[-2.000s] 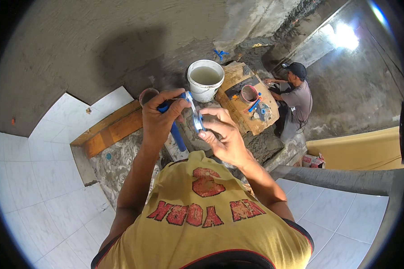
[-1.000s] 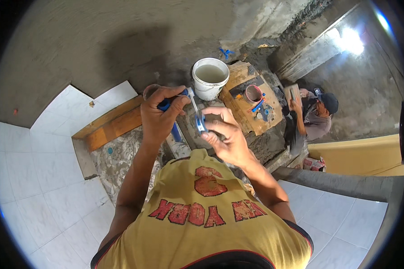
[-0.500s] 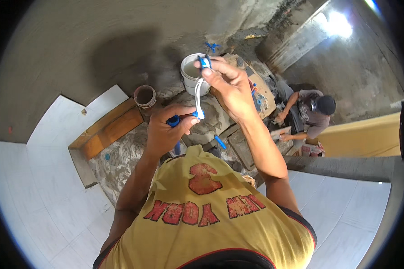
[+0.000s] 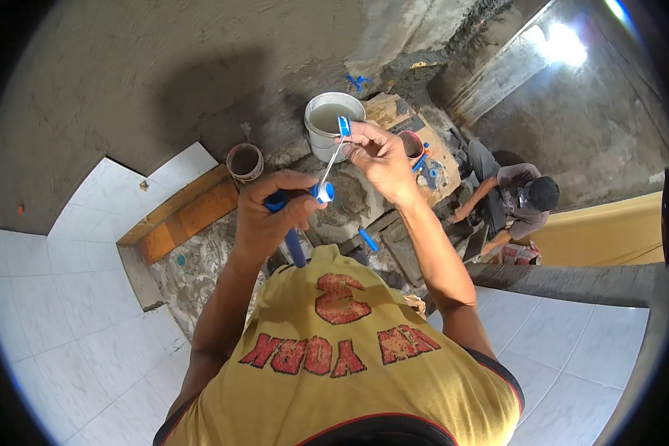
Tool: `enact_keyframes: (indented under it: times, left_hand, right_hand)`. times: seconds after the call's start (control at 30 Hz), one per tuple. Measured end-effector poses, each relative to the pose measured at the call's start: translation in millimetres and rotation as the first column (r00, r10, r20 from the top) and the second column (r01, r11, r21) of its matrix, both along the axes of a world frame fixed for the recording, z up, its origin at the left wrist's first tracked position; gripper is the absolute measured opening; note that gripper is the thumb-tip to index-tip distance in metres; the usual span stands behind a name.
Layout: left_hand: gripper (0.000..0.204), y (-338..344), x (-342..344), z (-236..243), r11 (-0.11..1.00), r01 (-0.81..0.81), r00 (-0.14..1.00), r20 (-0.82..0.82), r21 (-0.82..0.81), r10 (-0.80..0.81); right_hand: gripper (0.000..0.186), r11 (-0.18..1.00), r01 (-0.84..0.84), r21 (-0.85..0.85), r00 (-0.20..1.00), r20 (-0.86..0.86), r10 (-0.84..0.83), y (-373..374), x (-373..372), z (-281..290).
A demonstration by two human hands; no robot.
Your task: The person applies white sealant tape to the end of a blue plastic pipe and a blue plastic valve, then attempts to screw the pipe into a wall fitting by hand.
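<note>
My left hand (image 4: 264, 219) is closed around a blue pipe fitting (image 4: 276, 201), whose threaded end, wrapped in white tape, pokes out past the fingertips. From that end a white strip of thread seal tape (image 4: 333, 161) runs taut up to a small blue spool (image 4: 343, 125). Thumb and fingers of my right hand (image 4: 383, 163) pinch this spool in front of the white bucket. Part of the fitting is hidden by my left fingers. Below that hand a blue pipe (image 4: 295, 248) shows; whether it joins the fitting I cannot tell.
A white bucket (image 4: 313, 141) of cloudy water stands beyond my hands, a smaller bucket (image 4: 244, 162) to its left. Boards (image 4: 446, 167) with blue fittings lie at right, near a crouching co-worker (image 4: 524, 189). Another blue pipe piece (image 4: 367, 239) lies below. White tiles (image 4: 74, 327) line the left.
The spool has shifted slightly right and down, and the slack tape between it and the fitting is now drawn straight. My left hand has turned the fitting's open end more into view.
</note>
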State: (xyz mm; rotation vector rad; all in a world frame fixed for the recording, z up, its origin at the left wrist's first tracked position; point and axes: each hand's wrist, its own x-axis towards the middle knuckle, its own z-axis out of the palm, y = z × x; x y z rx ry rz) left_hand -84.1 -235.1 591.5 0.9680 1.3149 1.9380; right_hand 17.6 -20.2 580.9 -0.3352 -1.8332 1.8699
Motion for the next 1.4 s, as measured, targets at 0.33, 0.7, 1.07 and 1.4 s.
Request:
enact_keyframes:
  times: [0.33,0.7,1.07,1.4]
  left_hand:
    - [0.028,20,-5,6,0.994,-0.105,0.994,0.041,-0.009,0.105]
    - [0.017,53,12,-17,0.989,-0.047,0.946,-0.325,-0.138,-0.001]
    - [0.025,80,27,-39,0.911,0.36,0.84,-0.355,-0.201,-0.41]
    - [0.029,140,56,-92,0.881,0.421,0.785,0.574,-0.216,-0.234]
  right_hand:
    - [0.012,0.956,0.05,0.288,0.998,0.011,-0.055,-19,40,-30]
    - [0.011,0.999,-0.024,-0.047,0.999,0.025,0.026,-42,75,26]
    - [0.05,0.852,0.178,-0.492,0.926,0.376,0.024,11,95,-1]
    - [0.056,0.506,0.214,-0.835,0.955,0.287,0.07,47,152,-68]
